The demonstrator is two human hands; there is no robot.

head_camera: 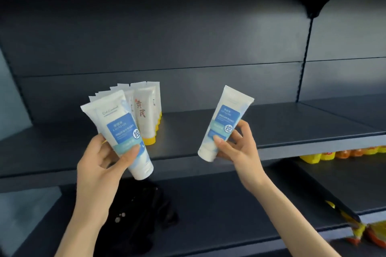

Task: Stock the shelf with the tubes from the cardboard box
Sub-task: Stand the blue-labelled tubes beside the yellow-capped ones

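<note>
Head view: left hand (pixel 104 158) grips two blue-label tubes (pixel 123 123) fanned together, caps down; right hand (pixel 236 148) pinches a lone tube (pixel 225 119), tilted, in front of the shelf (pixel 271 127). Yellow-capped tubes (pixel 146 110) stand in a row on that shelf.

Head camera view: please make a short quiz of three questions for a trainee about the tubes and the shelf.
1. True or false: the right hand holds one blue-label tube.
2. The yellow-capped tubes on the shelf stand: A) cap down; B) cap up; C) flat.
3. Which hand grips more than one tube?
Key: 1 true; 2 A; 3 the left hand, with its fanned tubes.
</note>
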